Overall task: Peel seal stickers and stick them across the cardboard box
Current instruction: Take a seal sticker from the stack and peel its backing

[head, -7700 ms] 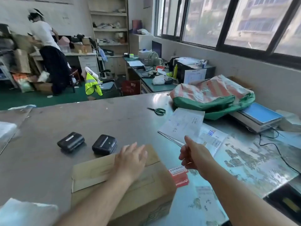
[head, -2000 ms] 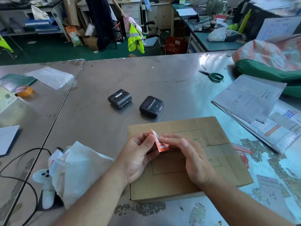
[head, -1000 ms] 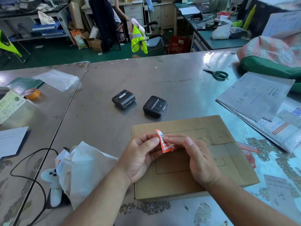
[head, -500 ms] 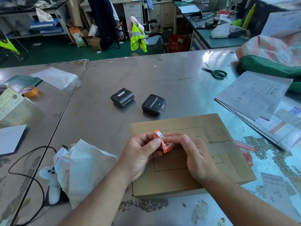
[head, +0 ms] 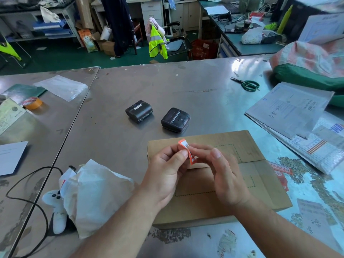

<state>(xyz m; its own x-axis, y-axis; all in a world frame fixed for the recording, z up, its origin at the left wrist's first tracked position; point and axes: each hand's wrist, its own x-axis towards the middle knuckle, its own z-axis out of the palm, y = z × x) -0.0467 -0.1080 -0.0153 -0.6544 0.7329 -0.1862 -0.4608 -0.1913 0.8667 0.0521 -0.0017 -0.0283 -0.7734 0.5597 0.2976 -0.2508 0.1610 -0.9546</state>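
Both hands [head: 195,172] on seal sticker [head: 187,152]

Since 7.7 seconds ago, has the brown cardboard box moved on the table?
Yes. The brown cardboard box now lies right of the two black printers; before, it lay directly below them.

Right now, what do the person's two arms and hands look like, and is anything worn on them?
Both forearms are bare as far as the picture shows: no sleeves, gloves or watch. The left hand and the right hand carry no rings that I can see. The fingernails look short and unpainted.
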